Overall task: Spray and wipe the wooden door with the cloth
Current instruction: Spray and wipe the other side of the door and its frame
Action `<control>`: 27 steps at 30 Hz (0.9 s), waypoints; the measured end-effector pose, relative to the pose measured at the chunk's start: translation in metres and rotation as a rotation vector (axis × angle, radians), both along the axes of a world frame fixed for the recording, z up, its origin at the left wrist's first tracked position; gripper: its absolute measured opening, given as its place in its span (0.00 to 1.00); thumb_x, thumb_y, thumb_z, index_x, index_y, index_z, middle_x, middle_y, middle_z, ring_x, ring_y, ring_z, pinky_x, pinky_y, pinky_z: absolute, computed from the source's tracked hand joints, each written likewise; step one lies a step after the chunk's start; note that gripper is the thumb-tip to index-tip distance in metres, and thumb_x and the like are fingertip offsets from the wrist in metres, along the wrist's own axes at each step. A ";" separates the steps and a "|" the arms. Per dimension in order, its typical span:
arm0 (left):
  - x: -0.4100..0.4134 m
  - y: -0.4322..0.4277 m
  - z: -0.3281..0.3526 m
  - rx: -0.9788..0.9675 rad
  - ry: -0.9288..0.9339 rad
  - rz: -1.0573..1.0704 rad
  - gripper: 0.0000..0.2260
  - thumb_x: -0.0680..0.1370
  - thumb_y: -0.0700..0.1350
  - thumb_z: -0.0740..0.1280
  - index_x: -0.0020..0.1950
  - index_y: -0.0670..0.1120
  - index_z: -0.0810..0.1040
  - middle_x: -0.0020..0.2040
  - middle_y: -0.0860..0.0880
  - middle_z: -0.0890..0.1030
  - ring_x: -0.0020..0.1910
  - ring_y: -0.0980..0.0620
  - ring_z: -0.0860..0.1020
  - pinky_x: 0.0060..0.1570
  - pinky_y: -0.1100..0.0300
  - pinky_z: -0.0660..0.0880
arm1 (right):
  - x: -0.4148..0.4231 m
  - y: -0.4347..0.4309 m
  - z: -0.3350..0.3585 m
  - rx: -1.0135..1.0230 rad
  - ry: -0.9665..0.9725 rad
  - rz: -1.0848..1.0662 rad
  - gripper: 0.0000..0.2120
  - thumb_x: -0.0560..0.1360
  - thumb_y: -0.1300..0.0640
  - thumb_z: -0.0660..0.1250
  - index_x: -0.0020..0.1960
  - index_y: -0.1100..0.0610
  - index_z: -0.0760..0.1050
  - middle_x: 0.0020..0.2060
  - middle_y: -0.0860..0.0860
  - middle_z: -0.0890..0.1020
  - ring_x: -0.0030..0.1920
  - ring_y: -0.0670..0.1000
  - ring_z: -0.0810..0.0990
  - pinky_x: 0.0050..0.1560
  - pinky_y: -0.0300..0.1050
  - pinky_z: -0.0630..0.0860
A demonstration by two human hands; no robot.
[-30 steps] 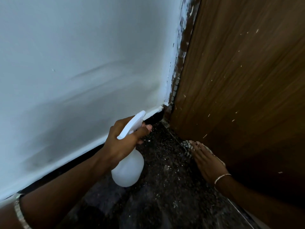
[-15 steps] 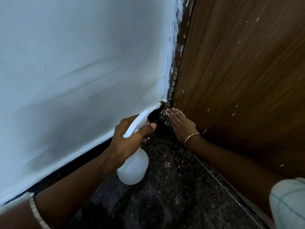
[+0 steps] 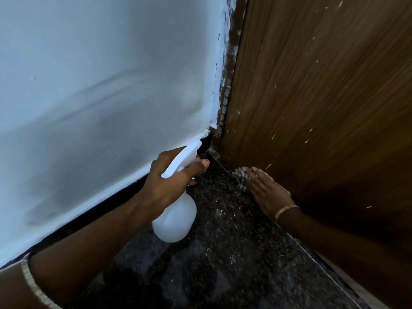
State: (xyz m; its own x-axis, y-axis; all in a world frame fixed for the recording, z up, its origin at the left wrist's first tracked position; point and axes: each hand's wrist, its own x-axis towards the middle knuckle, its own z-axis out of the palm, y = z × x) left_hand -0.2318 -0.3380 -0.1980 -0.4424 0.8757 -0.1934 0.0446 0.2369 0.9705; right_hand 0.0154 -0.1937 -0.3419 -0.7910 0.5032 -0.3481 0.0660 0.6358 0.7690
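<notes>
A person crouched in the corner of a room works at the foot of a brown wooden door [image 3: 323, 97], which fills the right side of the view and is flecked with pale specks. The right hand [image 3: 265, 190] lies flat with its fingers straight and close together, pressing a pale cloth [image 3: 239, 175] against the door's bottom edge, just above the dark speckled floor [image 3: 223, 253]. Only a blurred fringe of the cloth shows past the fingertips and along the side of the hand, a short way out from the corner where the door meets the frame. A thin beaded bracelet [image 3: 286, 211] circles that wrist. The left hand [image 3: 169, 181] grips the neck of a white spray bottle [image 3: 176, 217], fingers curled round it below the trigger head, thumb across the front. The bottle hangs in the air above the floor, its nozzle pointing toward the corner and apart from the door. Behind it rises a white painted wall [image 3: 100, 85] with a dark strip along its base. A silvery bangle [image 3: 33, 284] shows on the left forearm at the lower edge.
</notes>
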 end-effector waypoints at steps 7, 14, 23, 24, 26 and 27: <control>0.015 0.012 0.002 0.007 0.019 -0.024 0.05 0.74 0.46 0.76 0.41 0.47 0.83 0.42 0.41 0.84 0.39 0.46 0.82 0.38 0.57 0.79 | -0.057 0.023 0.016 0.035 0.060 -0.043 0.30 0.87 0.50 0.40 0.83 0.67 0.43 0.81 0.67 0.42 0.82 0.68 0.39 0.72 0.68 0.28; 0.022 0.021 0.007 0.012 0.011 -0.034 0.07 0.74 0.47 0.75 0.45 0.44 0.83 0.43 0.42 0.85 0.39 0.46 0.82 0.36 0.60 0.79 | 0.090 -0.032 0.005 -0.056 -0.102 -0.024 0.33 0.85 0.48 0.42 0.81 0.71 0.43 0.77 0.72 0.38 0.67 0.78 0.17 0.62 0.75 0.15; 0.030 0.013 0.016 0.032 -0.049 -0.087 0.06 0.75 0.46 0.75 0.45 0.43 0.83 0.43 0.45 0.86 0.46 0.47 0.84 0.40 0.58 0.79 | 0.171 -0.086 -0.004 -0.163 -0.218 0.001 0.30 0.84 0.55 0.35 0.78 0.72 0.31 0.70 0.78 0.27 0.70 0.79 0.24 0.53 0.77 0.12; 0.030 0.012 0.015 0.028 -0.050 -0.093 0.06 0.75 0.45 0.75 0.45 0.44 0.83 0.43 0.46 0.86 0.46 0.46 0.84 0.41 0.57 0.79 | 0.157 -0.081 -0.002 -0.147 -0.180 0.023 0.29 0.82 0.60 0.34 0.79 0.71 0.32 0.71 0.75 0.27 0.71 0.76 0.26 0.54 0.75 0.11; 0.031 0.009 0.013 0.029 -0.048 -0.106 0.02 0.75 0.45 0.75 0.43 0.48 0.84 0.42 0.46 0.86 0.46 0.47 0.85 0.41 0.57 0.79 | 0.122 -0.064 0.007 -0.120 -0.125 -0.089 0.30 0.83 0.58 0.37 0.79 0.70 0.32 0.70 0.72 0.26 0.75 0.71 0.29 0.62 0.69 0.14; 0.032 0.008 0.012 0.032 -0.048 -0.112 0.03 0.75 0.45 0.75 0.41 0.51 0.84 0.42 0.46 0.86 0.47 0.46 0.85 0.41 0.57 0.79 | 0.100 -0.058 0.013 -0.127 -0.087 -0.135 0.30 0.84 0.56 0.39 0.79 0.70 0.31 0.70 0.72 0.25 0.77 0.70 0.30 0.66 0.67 0.16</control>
State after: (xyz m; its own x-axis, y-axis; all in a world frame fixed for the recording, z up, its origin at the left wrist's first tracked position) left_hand -0.1998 -0.3302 -0.1856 -0.3326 0.9252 -0.1830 0.0227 0.2018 0.9792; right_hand 0.1149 -0.2520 -0.3289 -0.6834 0.5504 -0.4796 0.0944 0.7180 0.6896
